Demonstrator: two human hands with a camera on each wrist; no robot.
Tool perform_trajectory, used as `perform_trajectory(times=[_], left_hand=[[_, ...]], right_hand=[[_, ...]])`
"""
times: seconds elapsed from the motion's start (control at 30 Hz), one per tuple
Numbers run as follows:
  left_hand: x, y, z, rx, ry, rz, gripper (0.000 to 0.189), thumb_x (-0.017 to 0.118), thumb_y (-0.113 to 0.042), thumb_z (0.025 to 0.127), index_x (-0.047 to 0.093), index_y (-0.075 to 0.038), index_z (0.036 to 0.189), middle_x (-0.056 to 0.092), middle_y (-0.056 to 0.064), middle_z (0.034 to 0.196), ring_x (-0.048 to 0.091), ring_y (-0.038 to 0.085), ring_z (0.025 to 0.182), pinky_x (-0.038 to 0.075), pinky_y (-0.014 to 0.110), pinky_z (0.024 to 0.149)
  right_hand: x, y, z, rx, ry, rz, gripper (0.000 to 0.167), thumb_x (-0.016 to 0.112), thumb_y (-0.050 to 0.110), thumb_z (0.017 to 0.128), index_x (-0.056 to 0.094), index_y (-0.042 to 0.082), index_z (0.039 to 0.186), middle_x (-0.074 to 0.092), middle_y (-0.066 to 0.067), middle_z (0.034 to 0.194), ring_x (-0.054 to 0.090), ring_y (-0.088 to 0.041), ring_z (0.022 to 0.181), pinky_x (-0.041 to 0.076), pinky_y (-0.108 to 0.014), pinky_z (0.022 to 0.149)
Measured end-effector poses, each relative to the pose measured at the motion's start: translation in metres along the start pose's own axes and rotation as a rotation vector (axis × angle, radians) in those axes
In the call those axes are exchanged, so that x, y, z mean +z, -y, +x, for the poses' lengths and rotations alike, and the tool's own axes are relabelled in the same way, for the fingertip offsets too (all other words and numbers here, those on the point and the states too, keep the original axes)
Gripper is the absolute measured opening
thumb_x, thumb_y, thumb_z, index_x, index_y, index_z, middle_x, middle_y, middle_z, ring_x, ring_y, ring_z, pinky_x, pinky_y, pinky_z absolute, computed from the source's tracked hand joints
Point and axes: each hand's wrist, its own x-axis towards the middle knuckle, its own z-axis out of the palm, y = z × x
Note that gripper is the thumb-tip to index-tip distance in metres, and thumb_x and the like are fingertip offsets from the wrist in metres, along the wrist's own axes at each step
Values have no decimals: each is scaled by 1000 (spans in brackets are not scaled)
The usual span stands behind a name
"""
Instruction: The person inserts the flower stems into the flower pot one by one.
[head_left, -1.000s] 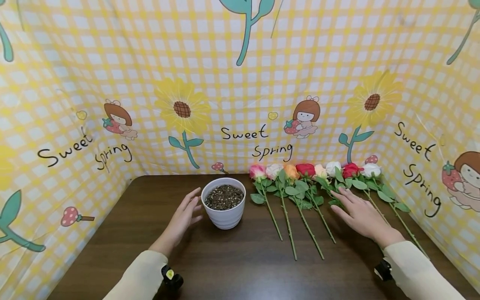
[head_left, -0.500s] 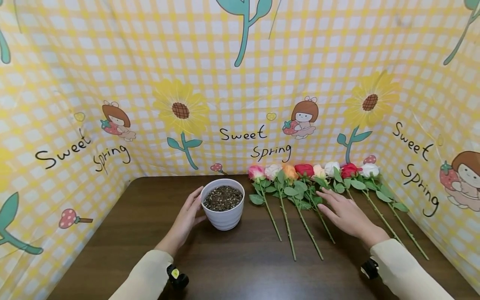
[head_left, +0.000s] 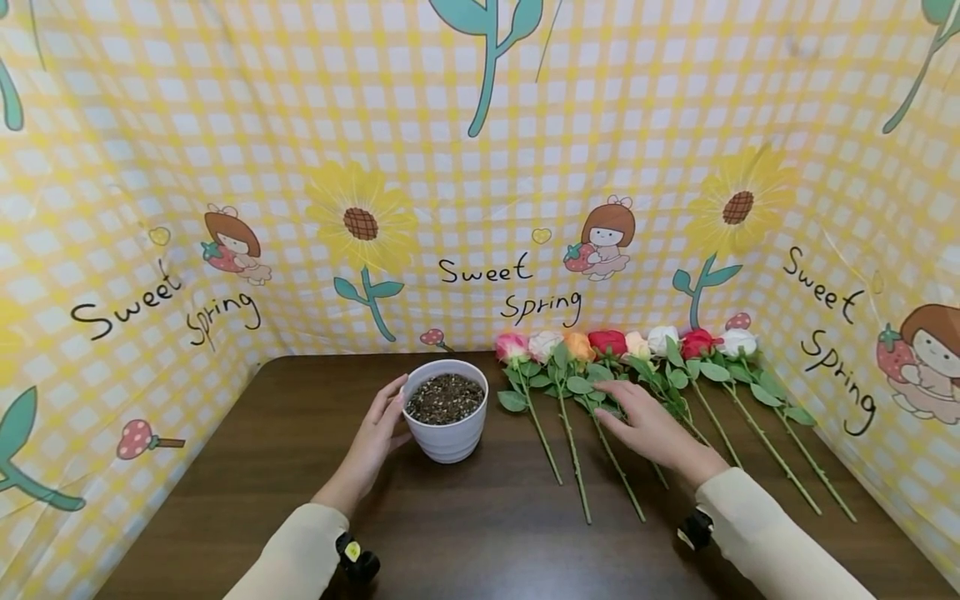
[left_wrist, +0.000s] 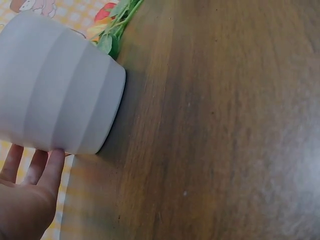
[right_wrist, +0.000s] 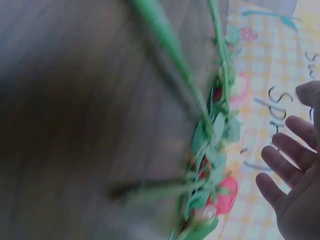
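Observation:
A white ribbed flowerpot (head_left: 447, 443) filled with dark soil (head_left: 446, 399) stands upright on the table. My left hand (head_left: 369, 447) is at its left side, and in the left wrist view the straight fingertips touch the pot's wall (left_wrist: 55, 95). My right hand (head_left: 654, 431) hovers over the middle of a row of roses, its fingers spread and holding nothing. The roses lie side by side with their stems toward me: a pink rose (head_left: 512, 347), an orange rose (head_left: 578, 347), a red rose (head_left: 698, 343) and several others. The right hand hides part of some stems and leaves.
The dark brown wooden table (head_left: 480, 546) reaches back to a yellow checked cloth (head_left: 465, 208), which hangs behind and on both sides. The rose heads lie close against the cloth at the table's back edge.
My left hand has moved right, from beside the pot to touching its side. The right hand has moved left over the roses, uncovering stems on the right. Pot and roses stay in place.

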Motion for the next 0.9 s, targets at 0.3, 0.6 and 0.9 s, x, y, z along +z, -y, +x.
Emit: perform_trajectory(times=[0.3, 0.6, 0.9], left_hand=[[0, 2, 1, 16, -6, -2, 52, 38, -37, 110, 28, -17, 157, 35, 20, 147, 40, 36, 131, 37, 60, 106], [0, 2, 1, 18, 0, 0, 52, 37, -37, 110, 28, -17, 157, 34, 20, 149, 39, 37, 133, 36, 62, 106], [0, 1, 0, 9, -2, 9, 51, 37, -38, 110, 29, -19, 157, 32, 19, 150, 38, 37, 134, 37, 61, 106]], right_hand=[[13, 24, 24, 33, 58, 133, 46, 66, 19, 99, 54, 6, 141, 61, -15, 129, 65, -28, 102, 56, -42, 78], [27, 36, 42, 106, 116, 196, 41, 70, 16, 96, 59, 5, 135, 72, -4, 104, 68, -13, 87, 56, -32, 71], [42, 41, 56, 244, 179, 296, 36, 73, 11, 93, 64, 1, 127, 73, -5, 91, 70, -19, 75, 57, -31, 64]])
